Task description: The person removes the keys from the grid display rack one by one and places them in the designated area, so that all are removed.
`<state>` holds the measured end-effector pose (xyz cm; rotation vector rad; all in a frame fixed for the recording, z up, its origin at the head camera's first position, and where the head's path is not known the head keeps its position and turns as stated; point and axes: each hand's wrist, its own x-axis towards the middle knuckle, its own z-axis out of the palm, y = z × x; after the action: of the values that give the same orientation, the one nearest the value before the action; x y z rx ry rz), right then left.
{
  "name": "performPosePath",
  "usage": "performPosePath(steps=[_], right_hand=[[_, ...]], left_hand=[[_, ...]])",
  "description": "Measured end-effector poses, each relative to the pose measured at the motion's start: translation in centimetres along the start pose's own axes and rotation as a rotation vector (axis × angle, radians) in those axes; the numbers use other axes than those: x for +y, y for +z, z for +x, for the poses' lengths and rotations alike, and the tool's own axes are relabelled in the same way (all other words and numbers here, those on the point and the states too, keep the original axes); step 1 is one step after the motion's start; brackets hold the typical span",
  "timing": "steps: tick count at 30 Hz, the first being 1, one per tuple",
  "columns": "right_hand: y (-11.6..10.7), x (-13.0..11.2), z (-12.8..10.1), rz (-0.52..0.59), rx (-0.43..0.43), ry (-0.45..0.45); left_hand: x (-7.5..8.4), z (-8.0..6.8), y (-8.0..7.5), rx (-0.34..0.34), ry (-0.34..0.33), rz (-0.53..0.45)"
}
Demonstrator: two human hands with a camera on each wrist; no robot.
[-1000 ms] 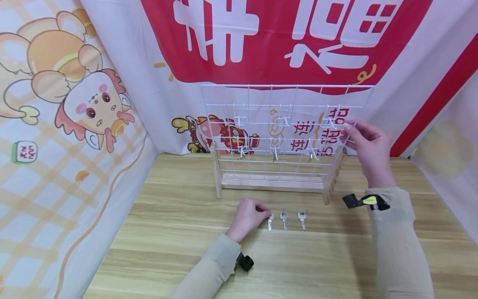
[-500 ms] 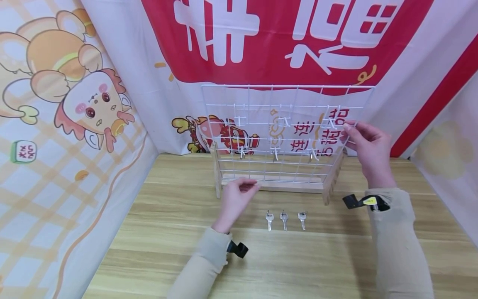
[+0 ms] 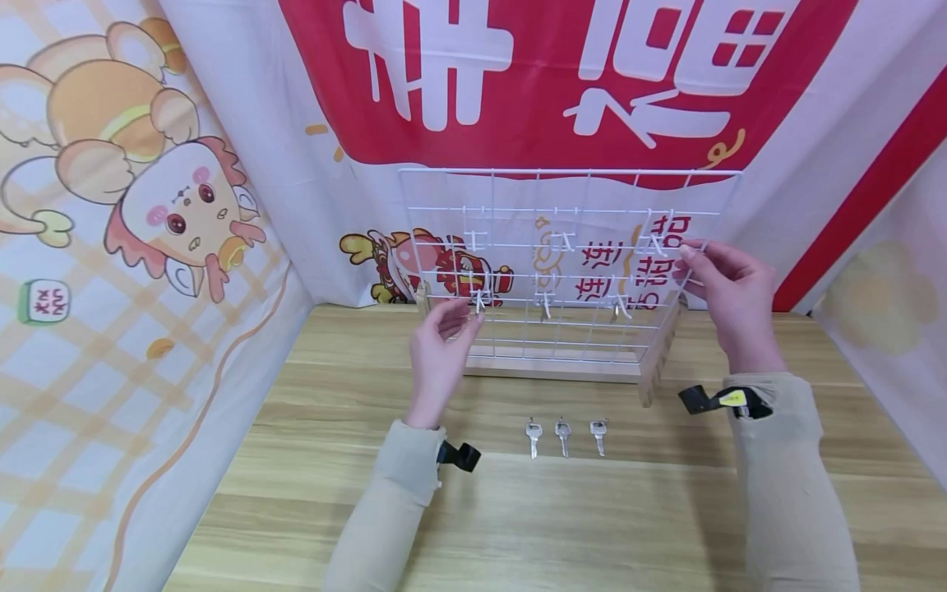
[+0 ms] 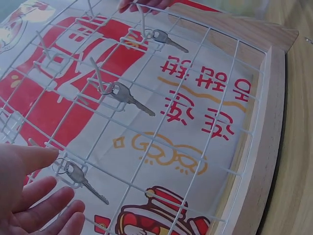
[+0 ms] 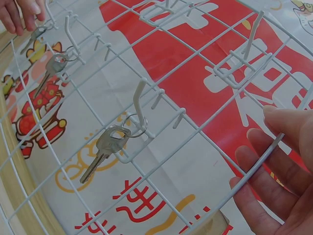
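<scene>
Left hand (image 3: 436, 349) open at hanging key (image 4: 78, 177), blade pointing down, right hand (image 3: 728, 296) pinching upright rack (image 3: 570, 177).

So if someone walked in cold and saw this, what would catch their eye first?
Probably the white wire grid rack standing upright at the back of the wooden table, with keys hanging from its lower hooks. The right hand holds the rack's right edge, while the left hand reaches to the leftmost hanging key. Three more keys lie in a row on the table in front.
</scene>
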<state>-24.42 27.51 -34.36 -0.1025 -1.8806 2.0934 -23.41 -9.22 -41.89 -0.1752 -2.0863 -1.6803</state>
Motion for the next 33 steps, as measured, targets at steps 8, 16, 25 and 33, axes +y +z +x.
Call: performPosePath(steps=[8, 16, 25, 33], right_hand=[[0.0, 0.1, 0.0, -0.009, -0.003, 0.0], [0.0, 0.0, -0.1, -0.021, -0.003, 0.002], [0.1, 0.0, 0.0, -0.006, -0.006, 0.006], [0.0, -0.1, -0.1, -0.025, 0.0, 0.001]], left_hand=[[-0.2, 1.3, 0.6, 0.015, 0.053, 0.0], [-0.3, 1.9, 0.9, 0.029, 0.044, 0.016], [-0.4, 2.0, 0.6, 0.063, 0.022, 0.043], [0.2, 1.7, -0.1, 0.063, 0.018, 0.024]])
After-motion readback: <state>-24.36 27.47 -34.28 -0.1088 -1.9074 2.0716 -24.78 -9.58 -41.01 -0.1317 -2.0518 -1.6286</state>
